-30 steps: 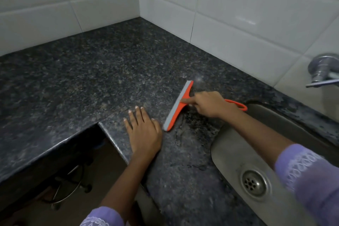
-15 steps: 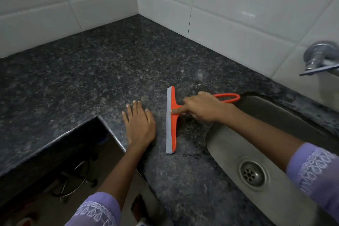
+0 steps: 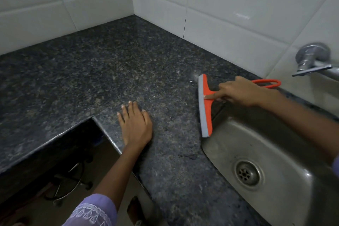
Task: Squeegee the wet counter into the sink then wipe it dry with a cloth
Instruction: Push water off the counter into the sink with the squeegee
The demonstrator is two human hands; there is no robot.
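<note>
An orange squeegee (image 3: 207, 113) with a grey rubber blade lies blade-down at the left rim of the steel sink (image 3: 286, 154). My right hand (image 3: 238, 93) grips its handle, index finger stretched along the neck; the handle's orange loop pokes out behind the hand. My left hand (image 3: 135, 124) rests flat on the dark speckled granite counter (image 3: 110, 71), fingers spread, near the counter's inner corner. A small wet patch shows on the counter below the sink's left corner. No cloth is in view.
White tiled walls meet in a corner behind the counter. A chrome tap (image 3: 311, 60) sticks out of the wall at the right, above the sink. The drain (image 3: 247, 172) sits low in the basin. Below the counter's cutout lie the floor and a wire stand (image 3: 67, 187).
My right hand has dragged the squeegee to the right across the counter, from beside my left hand to the sink's rim. The left hand has stayed flat in place.
</note>
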